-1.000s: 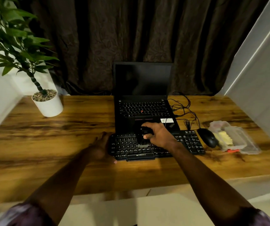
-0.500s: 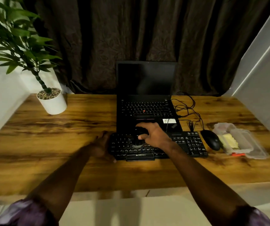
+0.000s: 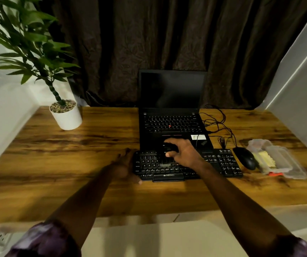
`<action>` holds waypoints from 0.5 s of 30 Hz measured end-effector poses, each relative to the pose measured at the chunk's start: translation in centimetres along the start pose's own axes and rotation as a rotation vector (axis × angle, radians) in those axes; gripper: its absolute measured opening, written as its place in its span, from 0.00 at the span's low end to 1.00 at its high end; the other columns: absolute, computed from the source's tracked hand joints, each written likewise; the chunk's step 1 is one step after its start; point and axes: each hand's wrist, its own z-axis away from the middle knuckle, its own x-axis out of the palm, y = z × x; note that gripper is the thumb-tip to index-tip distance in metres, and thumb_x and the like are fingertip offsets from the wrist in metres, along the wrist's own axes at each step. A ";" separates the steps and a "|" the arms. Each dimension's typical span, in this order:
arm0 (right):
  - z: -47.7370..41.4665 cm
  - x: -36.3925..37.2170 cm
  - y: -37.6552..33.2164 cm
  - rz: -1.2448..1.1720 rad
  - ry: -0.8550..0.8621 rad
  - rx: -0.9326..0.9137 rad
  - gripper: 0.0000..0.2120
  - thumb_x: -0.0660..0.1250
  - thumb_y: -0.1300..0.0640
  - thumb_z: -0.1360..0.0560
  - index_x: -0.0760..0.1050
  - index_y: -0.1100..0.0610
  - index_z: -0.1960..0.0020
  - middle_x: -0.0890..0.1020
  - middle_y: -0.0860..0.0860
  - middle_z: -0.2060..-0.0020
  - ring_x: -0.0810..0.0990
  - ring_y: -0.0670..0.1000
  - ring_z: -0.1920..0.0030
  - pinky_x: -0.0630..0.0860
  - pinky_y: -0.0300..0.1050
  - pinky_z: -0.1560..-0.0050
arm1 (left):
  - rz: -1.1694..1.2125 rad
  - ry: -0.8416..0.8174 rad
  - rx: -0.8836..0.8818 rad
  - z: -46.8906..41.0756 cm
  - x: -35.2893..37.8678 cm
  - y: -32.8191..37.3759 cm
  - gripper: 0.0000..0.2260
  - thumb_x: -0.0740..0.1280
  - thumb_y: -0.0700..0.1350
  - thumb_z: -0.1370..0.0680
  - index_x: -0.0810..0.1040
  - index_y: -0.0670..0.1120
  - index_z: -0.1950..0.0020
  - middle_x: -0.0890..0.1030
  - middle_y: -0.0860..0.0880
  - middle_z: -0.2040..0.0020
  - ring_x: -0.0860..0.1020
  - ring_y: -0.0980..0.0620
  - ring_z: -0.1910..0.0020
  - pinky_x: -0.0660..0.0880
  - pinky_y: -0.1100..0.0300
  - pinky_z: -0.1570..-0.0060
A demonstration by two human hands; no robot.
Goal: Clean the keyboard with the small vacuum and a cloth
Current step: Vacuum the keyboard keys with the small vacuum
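The left grip (image 3: 124, 164), fingers straight and holding nothing, is being held against the left end of the keyboard (image 3: 223, 164), which is lying on the counter (image 3: 74, 173) just before the laptop (image 3: 171, 123). The vacuum (image 3: 168, 148), small, black and rounded, is being clasped by the curled right grip (image 3: 183, 154) over the middle keys. Risk: hard plastic keycaps are probably being brushed; one could be lifted, or the light keyboard skated across the smooth wood-grain surface. Thin cables (image 3: 217, 123) beyond are lying loose and could be snagged.
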 end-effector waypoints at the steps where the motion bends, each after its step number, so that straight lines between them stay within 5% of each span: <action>1: 0.4 -0.6 0.3 -0.003 0.006 0.008 0.25 0.72 0.58 0.26 0.72 0.40 0.34 0.76 0.53 0.37 0.77 0.52 0.39 0.80 0.48 0.42 | -0.010 -0.005 -0.005 0.0 0.0 0.2 0.62 0.83 0.60 0.46 0.47 0.62 0.21 0.47 0.53 0.20 0.47 0.37 0.22 0.56 0.31 0.29; 8: 2.7 -3.4 2.6 -0.071 0.076 0.098 0.23 0.72 0.65 0.26 0.74 0.53 0.33 0.80 0.51 0.43 0.80 0.49 0.44 0.79 0.33 0.55 | 0.023 -0.037 -0.026 -0.6 0.1 -0.4 0.66 0.83 0.61 0.48 0.46 0.59 0.21 0.47 0.55 0.20 0.48 0.40 0.22 0.56 0.32 0.28; 15: 1.5 -1.0 -0.6 -0.119 0.021 0.007 0.21 0.72 0.65 0.26 0.76 0.52 0.35 0.81 0.48 0.44 0.79 0.43 0.44 0.78 0.32 0.51 | 0.037 -0.020 -0.001 -1.2 0.5 -1.0 0.65 0.84 0.58 0.44 0.44 0.56 0.19 0.42 0.53 0.20 0.45 0.42 0.21 0.54 0.35 0.26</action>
